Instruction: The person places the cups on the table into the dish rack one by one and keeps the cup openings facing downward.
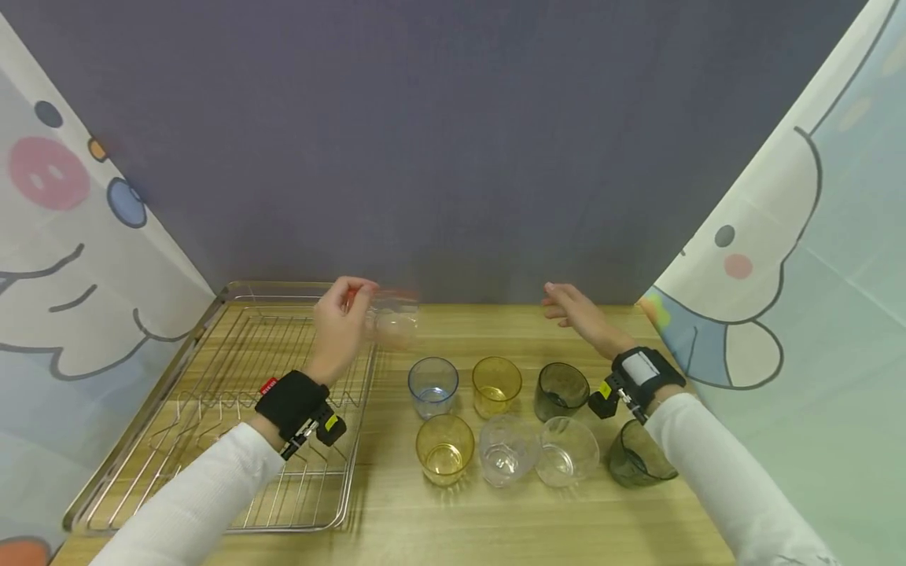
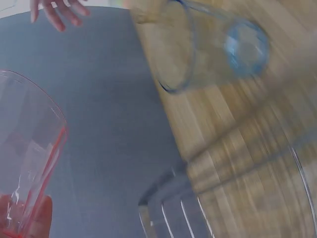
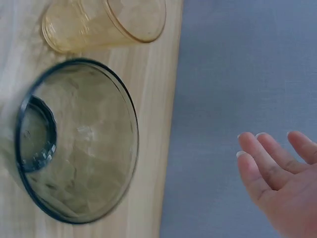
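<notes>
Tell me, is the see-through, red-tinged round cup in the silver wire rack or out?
Out. The left hand grips the cup near its narrow end; the left wrist view shows it apart from the rack.

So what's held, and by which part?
Left hand holds a pink-tinted tumbler by its left side in the head view; rim or base unclear. Right hand holds nothing.

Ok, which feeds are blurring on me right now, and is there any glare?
Head: the red-rimmed glass in the left hand is motion-smeared, with soft shadows beside the rack; left wrist: the blue glass and rack are streaked, the red-rimmed glass clearer; right wrist: the right hand looks fairly crisp, with a small glint inside the dark glass.
</notes>
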